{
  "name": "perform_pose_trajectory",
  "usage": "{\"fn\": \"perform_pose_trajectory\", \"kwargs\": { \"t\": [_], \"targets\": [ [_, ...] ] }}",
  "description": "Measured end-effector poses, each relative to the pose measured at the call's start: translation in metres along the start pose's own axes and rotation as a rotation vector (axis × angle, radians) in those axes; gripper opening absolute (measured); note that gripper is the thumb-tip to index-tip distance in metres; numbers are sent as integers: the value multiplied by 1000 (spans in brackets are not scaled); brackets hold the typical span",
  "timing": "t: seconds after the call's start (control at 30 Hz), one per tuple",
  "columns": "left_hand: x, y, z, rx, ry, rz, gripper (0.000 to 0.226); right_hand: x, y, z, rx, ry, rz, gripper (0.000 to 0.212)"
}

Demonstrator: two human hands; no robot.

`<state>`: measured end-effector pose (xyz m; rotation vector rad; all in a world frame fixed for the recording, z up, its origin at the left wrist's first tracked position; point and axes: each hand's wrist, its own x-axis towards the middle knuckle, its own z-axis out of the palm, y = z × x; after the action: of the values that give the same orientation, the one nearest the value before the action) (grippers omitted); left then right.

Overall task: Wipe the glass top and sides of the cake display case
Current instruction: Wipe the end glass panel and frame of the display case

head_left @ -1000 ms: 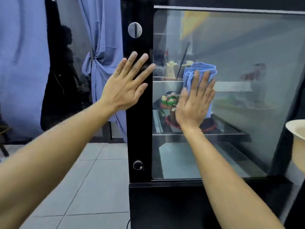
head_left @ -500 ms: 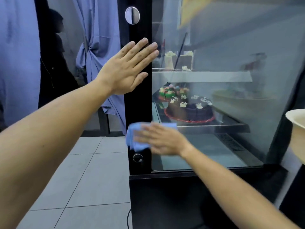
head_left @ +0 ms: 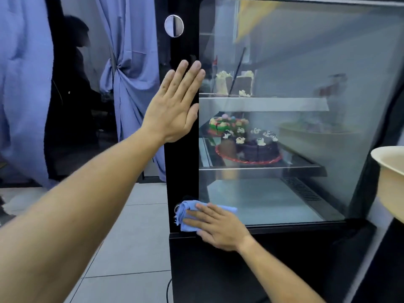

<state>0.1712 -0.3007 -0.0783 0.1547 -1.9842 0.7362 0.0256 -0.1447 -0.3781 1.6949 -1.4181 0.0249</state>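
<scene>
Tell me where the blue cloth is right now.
The blue cloth is at the glass pane's lower left corner, pressed flat under the right hand.

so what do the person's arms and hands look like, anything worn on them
Both forearms are bare, with no sleeves in view. The left hand and right hand wear no gloves; no rings, watch or bracelets show on either.

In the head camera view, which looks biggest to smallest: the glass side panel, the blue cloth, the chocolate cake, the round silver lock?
1. Glass side panel
2. Chocolate cake
3. Blue cloth, partly hidden under the right hand, so its rank against the cake is unsure
4. Round silver lock
</scene>
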Motion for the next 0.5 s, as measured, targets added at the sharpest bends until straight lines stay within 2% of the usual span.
{"fn": "perform_pose_trajectory", "kwargs": {
  "t": [0.07,0.1,0.2,0.23,0.3,0.37,0.4,0.43,0.47,0.5],
  "targets": [
    [-9,24,9,-74,49,-139,67,21,46,-23,-87,65,-34,60],
    [-13,36,15,-94,74,-202,67,33,73,-41,-107,126,10,60],
    [-29,61,29,-122,118,-344,66,39,150,-87,-126,340,303,56],
    [-35,67,33,-136,117,-371,66,25,168,-91,-104,421,484,56],
    [-51,75,41,-146,108,-387,66,-12,179,-80,-26,615,1005,56],
    [-67,82,49,-120,109,-390,66,-29,148,-55,158,823,1595,56],
    [-73,84,54,-102,108,-391,66,-23,121,-44,243,868,1755,56],
    [-77,84,57,-90,108,-391,66,-9,91,-35,279,859,1776,57],
    [-78,85,59,-81,113,-388,65,12,59,-29,272,792,1670,59],
    [-77,84,60,-74,116,-388,65,33,29,-25,251,670,1451,59]
  ]
}}
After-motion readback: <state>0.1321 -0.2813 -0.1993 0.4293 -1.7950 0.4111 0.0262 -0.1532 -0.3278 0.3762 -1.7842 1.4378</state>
